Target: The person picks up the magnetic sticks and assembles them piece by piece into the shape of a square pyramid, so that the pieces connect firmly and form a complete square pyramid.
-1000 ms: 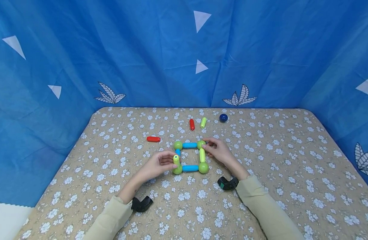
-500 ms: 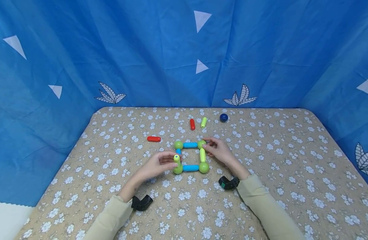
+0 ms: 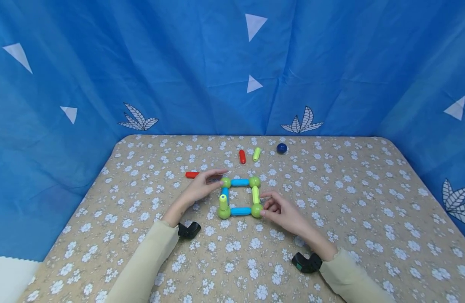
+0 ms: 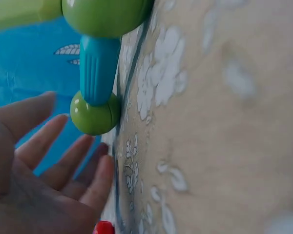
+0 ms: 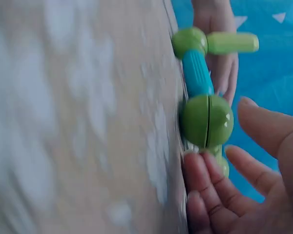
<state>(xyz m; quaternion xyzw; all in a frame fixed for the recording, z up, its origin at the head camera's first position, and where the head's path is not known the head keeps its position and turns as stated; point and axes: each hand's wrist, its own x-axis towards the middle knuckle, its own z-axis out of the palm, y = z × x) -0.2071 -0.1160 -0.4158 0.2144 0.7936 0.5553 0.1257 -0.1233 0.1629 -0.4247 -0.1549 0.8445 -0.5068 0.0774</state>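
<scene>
A square of toy building rods and green balls lies flat on the cloth in the head view. Blue rods [image 3: 241, 211] form three sides, and a yellow-green rod [image 3: 255, 195] forms the right one. On the near-left ball [image 3: 224, 213] stands an upright yellow-green rod [image 3: 223, 201]. My left hand [image 3: 200, 186] is at the far-left ball [image 3: 226, 182], thumb and fingers spread around it; the left wrist view shows loose fingers beside that ball [image 4: 93, 114]. My right hand [image 3: 287, 213] is at the near-right ball [image 3: 256, 210], its thumb and fingertips apart beside it.
A red rod [image 3: 192, 174] lies behind my left hand, partly covered by it. Farther back are another red rod [image 3: 242, 156], a loose yellow-green rod [image 3: 257, 154] and a dark blue ball [image 3: 281, 148]. A blue curtain [image 3: 217, 84] hangs behind the flowered tablecloth [image 3: 331, 181].
My left hand has left the upright rod and moved away from me to the far-left ball. My right hand has come from the far-right ball toward me to the near-right ball.
</scene>
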